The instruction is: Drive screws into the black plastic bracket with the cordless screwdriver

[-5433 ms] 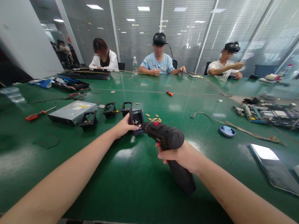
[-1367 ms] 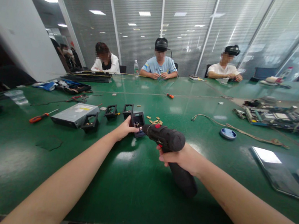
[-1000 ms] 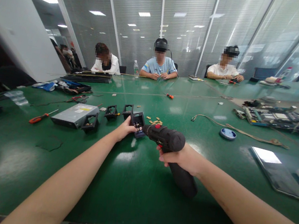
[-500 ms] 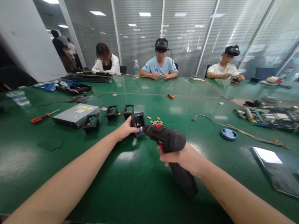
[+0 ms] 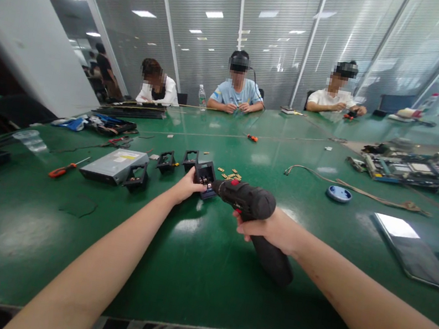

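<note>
My right hand (image 5: 263, 228) is wrapped round the grip of a black cordless drill (image 5: 249, 199) with red accents. The drill lies almost level, its nose pointing left into a black plastic housing (image 5: 206, 173). That housing is gripped at its left side by my left hand (image 5: 187, 186), thumb on the near edge. Small shiny parts show inside it; whether the bit touches them I cannot tell. Just beyond lie several small brass-coloured pieces (image 5: 234, 176). More black frames like it, one of them a black frame (image 5: 136, 177), stand to the left.
A silver disc drive (image 5: 112, 165) and an orange screwdriver (image 5: 62, 171) lie left on the green table (image 5: 168, 268). To the right are a round blue dish (image 5: 338, 194), a cable (image 5: 326, 178), a tablet-like slab (image 5: 411, 250) and circuit boards (image 5: 412, 170). Three people sit opposite.
My view has shifted slightly, so the table's things appear a little further right. Both hands keep their holds, and the drill's nose stays at the black housing.
</note>
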`<state>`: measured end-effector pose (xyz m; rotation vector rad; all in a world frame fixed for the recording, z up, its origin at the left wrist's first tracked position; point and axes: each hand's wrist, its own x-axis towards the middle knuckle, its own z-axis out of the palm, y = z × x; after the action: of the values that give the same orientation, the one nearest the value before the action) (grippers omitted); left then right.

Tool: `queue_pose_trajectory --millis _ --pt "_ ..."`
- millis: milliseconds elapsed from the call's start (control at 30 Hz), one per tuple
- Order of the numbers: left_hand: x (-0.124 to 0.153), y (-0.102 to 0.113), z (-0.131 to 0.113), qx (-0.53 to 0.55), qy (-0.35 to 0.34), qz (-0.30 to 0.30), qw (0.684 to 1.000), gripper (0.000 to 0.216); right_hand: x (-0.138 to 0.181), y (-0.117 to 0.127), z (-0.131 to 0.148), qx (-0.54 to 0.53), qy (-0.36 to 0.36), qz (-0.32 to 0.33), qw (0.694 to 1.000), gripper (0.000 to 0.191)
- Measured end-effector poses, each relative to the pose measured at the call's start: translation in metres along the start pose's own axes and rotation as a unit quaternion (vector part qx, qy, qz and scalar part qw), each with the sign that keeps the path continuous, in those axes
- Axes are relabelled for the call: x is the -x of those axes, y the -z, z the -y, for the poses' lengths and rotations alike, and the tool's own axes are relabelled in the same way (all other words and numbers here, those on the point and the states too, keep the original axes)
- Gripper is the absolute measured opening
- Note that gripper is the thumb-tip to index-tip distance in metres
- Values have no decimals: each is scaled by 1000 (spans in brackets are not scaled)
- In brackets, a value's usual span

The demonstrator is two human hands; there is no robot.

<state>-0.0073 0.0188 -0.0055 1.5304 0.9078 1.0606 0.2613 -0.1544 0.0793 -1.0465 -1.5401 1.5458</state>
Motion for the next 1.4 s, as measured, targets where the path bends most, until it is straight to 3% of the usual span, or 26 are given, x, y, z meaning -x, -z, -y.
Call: queue_pose_trajectory --millis 333,600,933,1067,1233,1400 --pt "0 -1 -1 12 5 -6 1000 80 0 0 -1 3 -5 -9 1000 26" --pt "0 -7 -5 104 67 -13 992 60 0 1 -1 18 0 -6 1000 27" --pt "1 -9 -6 107 67 -18 992 63 -1 1 -3 13 -1 -4 1000 27" --pt "0 -7 -4 68 65 -31 995 67 -1 1 -3 12 -1 -1 1000 27" --pt "2 -6 -8 -30 6 -23 999 77 0 1 -4 6 5 1 1000 30" --pt "3 -7 -10 -39 3 -22 999 78 0 2 -3 9 2 1 1000 34"
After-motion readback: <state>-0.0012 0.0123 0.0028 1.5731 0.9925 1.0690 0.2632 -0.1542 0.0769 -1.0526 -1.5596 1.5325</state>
